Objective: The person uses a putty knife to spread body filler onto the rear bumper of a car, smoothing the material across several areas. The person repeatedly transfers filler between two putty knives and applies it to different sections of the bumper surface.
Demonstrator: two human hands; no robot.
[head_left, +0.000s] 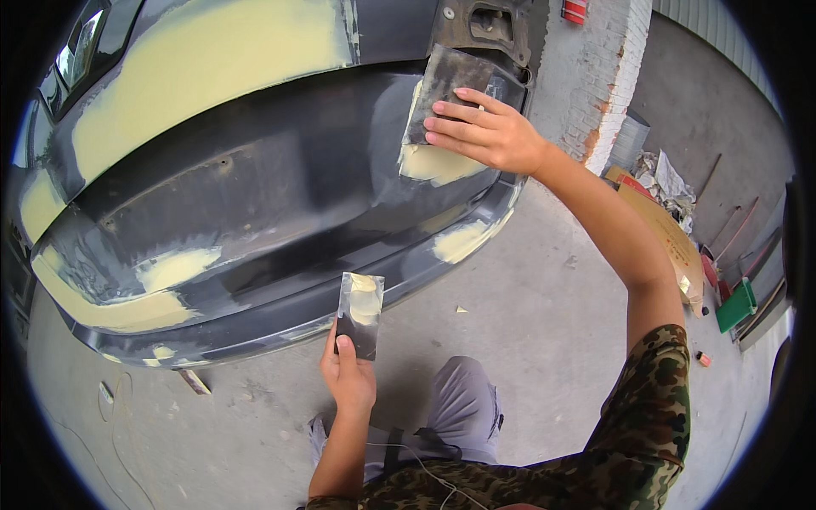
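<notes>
A dark grey car bumper [280, 187] with pale yellow filler patches fills the upper left. My right hand [484, 127] presses a dark flat spreader [446, 81] against the bumper's right end, over a patch of yellow filler [433, 161]. My left hand [348, 374] holds a small shiny metal plate [359, 310] upright below the bumper, with a smear of yellow filler on its upper part. Both arms come from the lower right, the right one in a camouflage sleeve.
A concrete floor [527, 297] lies under the car. A white brick pillar [603, 76] stands at upper right. Cardboard [667, 234], rods and a green tray [735, 306] lie by the right wall. My grey-trousered knee [463, 404] is below.
</notes>
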